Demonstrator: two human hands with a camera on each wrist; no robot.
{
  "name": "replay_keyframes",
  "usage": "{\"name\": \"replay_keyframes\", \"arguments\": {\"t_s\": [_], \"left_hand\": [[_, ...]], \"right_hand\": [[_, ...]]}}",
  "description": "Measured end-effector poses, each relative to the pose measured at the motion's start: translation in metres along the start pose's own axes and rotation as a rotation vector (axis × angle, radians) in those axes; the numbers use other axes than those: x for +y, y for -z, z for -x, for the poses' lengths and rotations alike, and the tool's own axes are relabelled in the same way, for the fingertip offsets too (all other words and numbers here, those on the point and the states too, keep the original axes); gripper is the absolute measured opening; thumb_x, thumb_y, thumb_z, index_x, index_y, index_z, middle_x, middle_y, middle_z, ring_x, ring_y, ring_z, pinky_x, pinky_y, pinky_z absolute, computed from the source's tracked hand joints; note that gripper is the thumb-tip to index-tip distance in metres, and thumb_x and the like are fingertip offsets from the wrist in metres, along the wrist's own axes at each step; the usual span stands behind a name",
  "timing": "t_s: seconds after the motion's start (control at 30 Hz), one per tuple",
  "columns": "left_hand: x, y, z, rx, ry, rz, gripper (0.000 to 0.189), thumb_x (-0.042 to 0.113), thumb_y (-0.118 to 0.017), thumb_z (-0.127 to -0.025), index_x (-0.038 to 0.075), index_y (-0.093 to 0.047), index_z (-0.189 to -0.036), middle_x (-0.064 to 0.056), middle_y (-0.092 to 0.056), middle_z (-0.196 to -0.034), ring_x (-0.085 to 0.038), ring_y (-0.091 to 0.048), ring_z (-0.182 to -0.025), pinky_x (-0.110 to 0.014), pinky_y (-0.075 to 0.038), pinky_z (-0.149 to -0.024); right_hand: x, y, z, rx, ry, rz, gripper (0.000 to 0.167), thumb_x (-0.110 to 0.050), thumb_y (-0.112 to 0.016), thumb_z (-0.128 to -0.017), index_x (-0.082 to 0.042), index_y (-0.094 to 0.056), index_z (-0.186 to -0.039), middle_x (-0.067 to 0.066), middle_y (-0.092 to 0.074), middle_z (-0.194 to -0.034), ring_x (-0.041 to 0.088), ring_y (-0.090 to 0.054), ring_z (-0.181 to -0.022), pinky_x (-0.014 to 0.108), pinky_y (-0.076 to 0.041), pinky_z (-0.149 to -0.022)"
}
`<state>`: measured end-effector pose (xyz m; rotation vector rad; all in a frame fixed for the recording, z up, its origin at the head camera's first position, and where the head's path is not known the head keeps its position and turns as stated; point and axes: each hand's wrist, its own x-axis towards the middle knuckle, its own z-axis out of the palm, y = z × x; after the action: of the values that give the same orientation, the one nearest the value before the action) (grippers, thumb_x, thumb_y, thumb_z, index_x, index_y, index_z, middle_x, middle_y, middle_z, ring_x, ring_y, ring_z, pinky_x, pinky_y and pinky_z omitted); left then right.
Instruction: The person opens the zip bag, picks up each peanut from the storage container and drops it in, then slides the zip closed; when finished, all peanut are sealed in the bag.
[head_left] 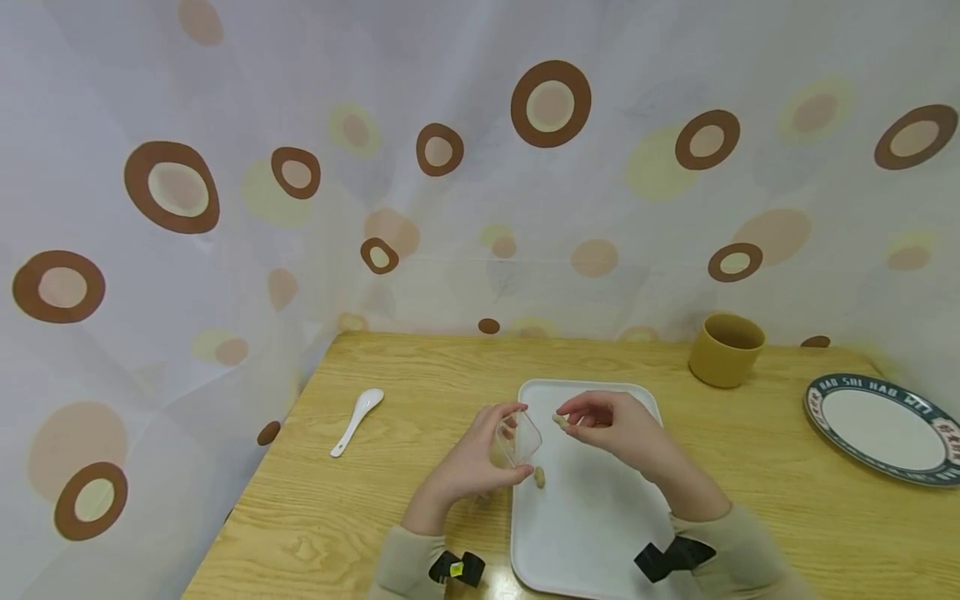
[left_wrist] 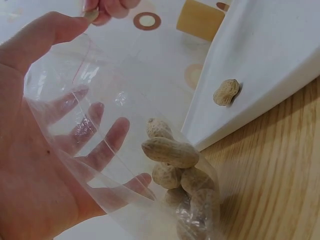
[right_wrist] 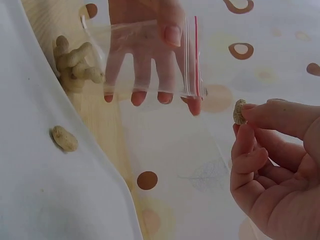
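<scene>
My left hand (head_left: 476, 458) holds a clear zip bag (right_wrist: 145, 57) with a red line along its opening, the thumb on one side and spread fingers on the other. Several unshelled peanuts (left_wrist: 170, 152) lie gathered at the bottom of the bag. Between thumb and fingertips, my right hand (head_left: 626, 425) pinches one peanut (right_wrist: 239, 112), a short way from the bag's mouth. Another peanut (head_left: 539, 477) lies on the white tray (head_left: 600, 525) near its left edge, just beside the left thumb in the head view.
A white spoon (head_left: 357, 422) lies on the wooden table (head_left: 300, 517) to the left. At the back right stands a mustard-yellow cup (head_left: 720, 362). Farther right is an oval plate (head_left: 885, 429) with a dark patterned rim. A patterned curtain (head_left: 450, 200) hangs behind the table.
</scene>
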<state>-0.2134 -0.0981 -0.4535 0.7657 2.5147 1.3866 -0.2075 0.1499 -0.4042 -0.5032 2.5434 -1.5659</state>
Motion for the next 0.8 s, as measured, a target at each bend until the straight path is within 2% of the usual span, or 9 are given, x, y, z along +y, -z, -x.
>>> {"name": "replay_keyframes", "arguments": {"t_s": [0.33, 0.57, 0.7, 0.8], "left_hand": [[0.002, 0.001, 0.000, -0.008, 0.007, 0.014, 0.079, 0.027, -0.077, -0.082, 0.022, -0.036, -0.150, -0.013, -0.047, -0.132, -0.021, -0.050, -0.117, -0.039, -0.046, -0.093], [0.003, 0.002, 0.000, -0.001, -0.016, 0.003, 0.077, 0.028, -0.077, -0.082, 0.018, -0.038, -0.148, -0.009, -0.047, -0.128, -0.021, -0.052, -0.115, -0.038, -0.046, -0.093], [0.002, 0.002, 0.000, -0.002, -0.007, 0.004, 0.077, 0.029, -0.077, -0.082, 0.019, -0.038, -0.148, -0.005, -0.046, -0.128, -0.020, -0.051, -0.115, -0.039, -0.046, -0.094], [0.002, 0.002, 0.000, -0.004, -0.009, 0.006, 0.076, 0.029, -0.077, -0.082, 0.021, -0.038, -0.147, -0.007, -0.046, -0.129, -0.021, -0.051, -0.116, -0.038, -0.046, -0.094]], "right_hand": [[-0.009, -0.018, -0.004, -0.040, 0.056, -0.007, 0.020, -0.009, -0.072, -0.089, -0.003, -0.071, -0.108, 0.008, -0.069, -0.090, 0.010, -0.062, -0.075, 0.023, -0.052, -0.066], [-0.013, -0.031, -0.008, -0.037, 0.086, -0.004, 0.018, -0.008, -0.071, -0.089, -0.005, -0.071, -0.106, 0.008, -0.069, -0.091, 0.008, -0.062, -0.072, 0.024, -0.052, -0.065], [-0.014, -0.037, -0.010, -0.039, 0.093, -0.019, 0.019, -0.006, -0.070, -0.088, -0.003, -0.070, -0.108, 0.012, -0.070, -0.096, 0.008, -0.063, -0.074, 0.023, -0.053, -0.067], [-0.013, -0.038, -0.010, -0.026, 0.085, -0.039, 0.022, -0.005, -0.070, -0.088, -0.002, -0.070, -0.110, 0.015, -0.070, -0.099, 0.009, -0.065, -0.076, 0.024, -0.054, -0.069]]}}
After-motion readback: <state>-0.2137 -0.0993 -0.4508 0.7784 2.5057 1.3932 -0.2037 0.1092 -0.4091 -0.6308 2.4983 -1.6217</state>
